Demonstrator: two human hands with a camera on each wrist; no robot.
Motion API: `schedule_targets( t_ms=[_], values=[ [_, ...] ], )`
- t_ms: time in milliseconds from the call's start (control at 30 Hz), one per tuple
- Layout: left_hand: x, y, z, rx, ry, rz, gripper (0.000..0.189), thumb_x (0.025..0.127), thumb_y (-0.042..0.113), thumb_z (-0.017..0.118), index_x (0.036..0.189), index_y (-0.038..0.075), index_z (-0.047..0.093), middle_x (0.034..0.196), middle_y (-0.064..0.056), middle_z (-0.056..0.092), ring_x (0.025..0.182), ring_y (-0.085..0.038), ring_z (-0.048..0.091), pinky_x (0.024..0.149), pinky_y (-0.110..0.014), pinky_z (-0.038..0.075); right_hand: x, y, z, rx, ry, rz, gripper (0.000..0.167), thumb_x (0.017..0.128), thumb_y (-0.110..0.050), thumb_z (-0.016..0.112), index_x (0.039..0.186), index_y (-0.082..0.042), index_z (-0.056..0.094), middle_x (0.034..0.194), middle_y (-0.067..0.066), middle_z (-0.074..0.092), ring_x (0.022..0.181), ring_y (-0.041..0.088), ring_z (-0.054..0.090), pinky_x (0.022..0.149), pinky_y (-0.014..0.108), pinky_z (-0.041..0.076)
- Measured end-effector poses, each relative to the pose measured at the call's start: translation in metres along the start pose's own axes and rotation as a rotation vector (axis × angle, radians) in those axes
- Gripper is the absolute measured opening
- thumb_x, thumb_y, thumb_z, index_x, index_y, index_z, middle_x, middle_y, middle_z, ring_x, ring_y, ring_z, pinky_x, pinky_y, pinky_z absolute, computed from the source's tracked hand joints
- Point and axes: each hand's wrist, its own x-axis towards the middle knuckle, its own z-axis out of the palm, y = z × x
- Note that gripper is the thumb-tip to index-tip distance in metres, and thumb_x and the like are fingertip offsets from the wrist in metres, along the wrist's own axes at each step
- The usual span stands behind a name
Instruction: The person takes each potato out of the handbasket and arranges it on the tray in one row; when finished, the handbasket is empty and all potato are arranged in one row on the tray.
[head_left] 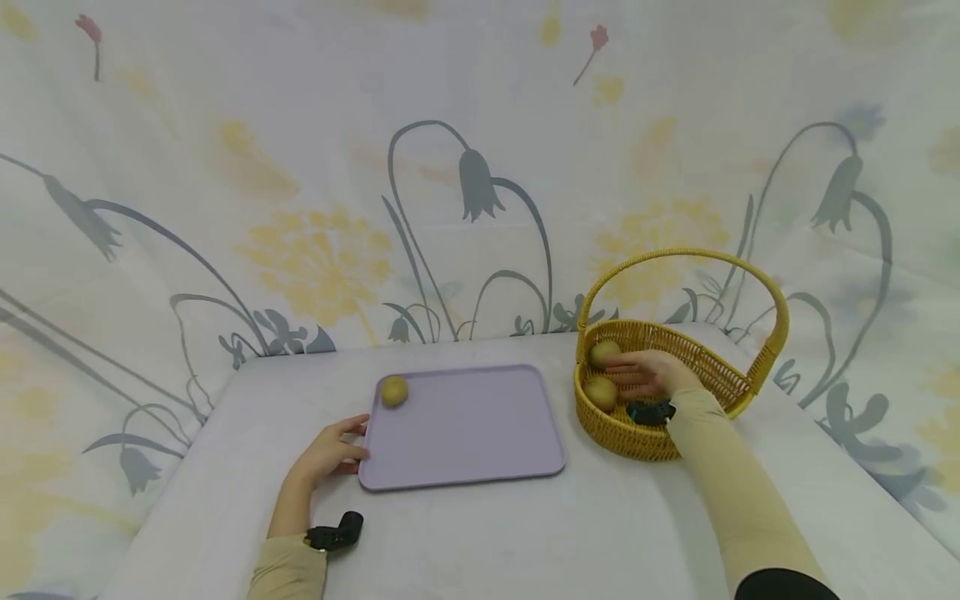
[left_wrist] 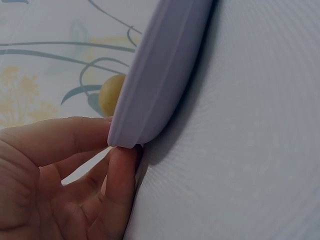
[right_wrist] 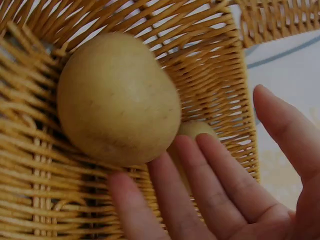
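Observation:
My left hand pinches the left edge of a lilac tray; in the left wrist view the tray's corner sits between thumb and fingers. One round yellow-brown potato lies in the tray's far left corner. Inside a wicker basket at the right, my right hand reaches in with straight, spread fingers. Two potatoes are there: the near one and the far one. In the right wrist view the fingertips are at a large potato, with another potato partly hidden behind the fingers.
The basket's tall arched handle rises above the right forearm. A white cloth covers the table. Behind it hangs a floral-patterned curtain. Black straps with small cameras sit on both wrists.

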Motion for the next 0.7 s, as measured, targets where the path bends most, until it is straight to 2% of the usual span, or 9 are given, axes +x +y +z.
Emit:
schedule_targets(
  t_ms=[100,167,200,267,367,400,500,700],
  values=[
    [0.000,0.001,0.000,0.005,0.015,-0.006,0.069,0.076,-0.006,0.061,0.138,-0.009,0.032,0.128,-0.028,0.039,0.079,-0.016,0.053,0.063,-0.027,0.052,0.003,0.002,0.003,-0.042,-0.018,0.031,0.020,0.094,-0.017,0.052,0.102,-0.015,0.070,0.140,0.021,0.036,0.133,0.039,0.023,0.098,0.046,0.041],
    [0.000,0.001,0.000,0.011,0.004,-0.002,0.069,0.077,-0.006,0.061,0.139,-0.009,0.030,0.128,-0.029,0.038,0.079,-0.016,0.054,0.063,-0.028,0.053,0.005,0.004,0.004,-0.072,-0.026,0.051,0.020,0.092,-0.013,0.054,0.086,-0.018,0.072,0.135,0.023,0.037,0.128,0.038,0.031,0.095,0.045,0.044],
    [-0.001,0.001,0.000,0.008,0.003,-0.002,0.069,0.076,-0.005,0.061,0.138,-0.009,0.030,0.128,-0.029,0.038,0.080,-0.016,0.054,0.063,-0.028,0.053,0.006,0.005,0.005,-0.098,-0.028,0.055,0.020,0.091,-0.011,0.055,0.083,-0.018,0.071,0.131,0.023,0.039,0.123,0.037,0.037,0.093,0.044,0.045],
    [-0.001,-0.001,-0.001,0.002,-0.006,0.003,0.070,0.076,-0.004,0.062,0.138,-0.009,0.031,0.128,-0.030,0.037,0.080,-0.017,0.054,0.064,-0.028,0.053,0.009,0.007,0.006,-0.136,-0.034,0.060,0.016,0.089,-0.008,0.057,0.084,-0.016,0.070,0.122,0.016,0.045,0.110,0.032,0.047,0.089,0.041,0.049],
    [0.000,-0.005,-0.002,-0.008,-0.022,0.033,0.071,0.075,-0.001,0.065,0.138,-0.009,0.033,0.126,-0.029,0.038,0.080,-0.017,0.054,0.064,-0.028,0.053,0.013,0.009,0.005,-0.142,-0.028,0.070,0.012,0.087,-0.006,0.059,0.086,-0.012,0.069,0.110,0.009,0.050,0.097,0.023,0.052,0.086,0.039,0.050],
    [0.000,-0.006,-0.004,-0.018,-0.034,0.058,0.070,0.075,0.001,0.066,0.137,-0.006,0.035,0.123,-0.026,0.041,0.079,-0.017,0.054,0.063,-0.028,0.053,0.014,0.009,0.005,-0.142,-0.032,0.067,0.012,0.087,-0.005,0.059,0.086,-0.012,0.069,0.108,0.008,0.051,0.095,0.022,0.052,0.086,0.039,0.050],
    [0.000,-0.008,-0.005,-0.016,-0.043,0.078,0.069,0.075,0.003,0.067,0.136,-0.006,0.037,0.121,-0.026,0.041,0.078,-0.017,0.054,0.063,-0.028,0.053,0.016,0.010,0.004,-0.139,-0.036,0.062,0.014,0.088,-0.004,0.058,0.084,-0.012,0.070,0.104,0.007,0.052,0.093,0.021,0.053,0.086,0.039,0.050],
    [0.000,-0.001,-0.001,0.014,-0.007,0.005,0.070,0.076,-0.003,0.062,0.138,-0.009,0.031,0.128,-0.030,0.037,0.079,-0.017,0.054,0.064,-0.029,0.053,0.016,0.009,0.004,-0.136,-0.027,0.064,0.016,0.087,-0.003,0.059,0.082,-0.011,0.071,0.106,0.010,0.052,0.094,0.021,0.053,0.086,0.039,0.050]
  ],
)
